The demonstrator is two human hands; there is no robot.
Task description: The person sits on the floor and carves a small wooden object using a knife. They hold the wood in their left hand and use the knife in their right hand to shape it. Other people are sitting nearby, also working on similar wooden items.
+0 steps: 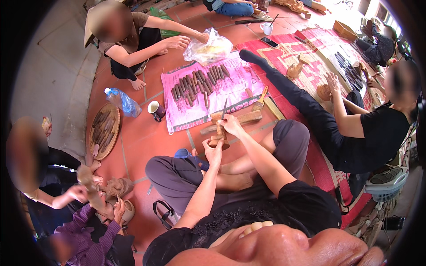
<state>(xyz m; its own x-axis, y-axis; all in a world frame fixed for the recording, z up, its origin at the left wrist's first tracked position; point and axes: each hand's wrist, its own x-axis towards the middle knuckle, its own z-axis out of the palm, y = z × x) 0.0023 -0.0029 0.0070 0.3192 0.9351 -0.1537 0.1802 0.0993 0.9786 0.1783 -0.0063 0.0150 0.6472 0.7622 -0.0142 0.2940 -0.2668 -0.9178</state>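
A small wooden carving (220,130) with a round, wider base stands between my hands, above my crossed legs. My left hand (214,153) is closed around its base. Higher up, the fingers of my right hand (232,126) pinch a slim carving tool (225,106) close against the wood; its dark, thin end points away from me. My fingers hide where tool and carving meet. Just beyond lie a wooden mallet-like piece (246,117) and a flat brush (261,99). Farther off, several dark-handled carving tools (195,84) lie in rows on a pink sack (173,122).
At left are a dark mug (155,110), a blue-tinted plastic bottle (124,102) and a round woven basket (116,128) of dark pieces. People sit close on both sides; one across handles a plastic bag (208,48). A red patterned mat (326,177) lies at right.
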